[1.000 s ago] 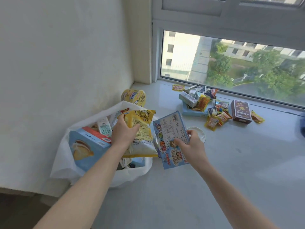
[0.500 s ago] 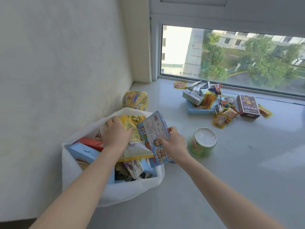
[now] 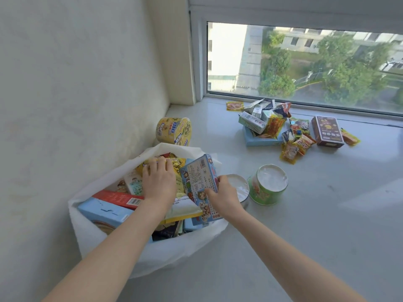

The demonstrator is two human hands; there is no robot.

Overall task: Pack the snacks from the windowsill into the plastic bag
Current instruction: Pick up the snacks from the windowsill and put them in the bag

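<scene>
White bag (image 3: 174, 253); yellow packet (image 3: 180, 165); blue cartoon box (image 3: 199, 182); possibly maroon carton (image 3: 327, 130).

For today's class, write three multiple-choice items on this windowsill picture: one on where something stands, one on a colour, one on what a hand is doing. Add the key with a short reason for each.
1. Where does the yellow tub stand?
A. Behind the plastic bag, by the wall
B. Inside the plastic bag
C. Upside down on the floor

2. What colour is the box that the right hand holds?
A. Red
B. Blue
C. Green

3. What is the left hand doing?
A. Hanging idle in the air
B. Resting on the yellow packet in the plastic bag
C. Lifting a cup

Key
1 A: the yellow tub stands past the bag's far rim, close to the wall.
2 B: the pinched box is light blue with cartoon figures.
3 B: its fingers lie on the packet inside the bag's mouth.
</scene>
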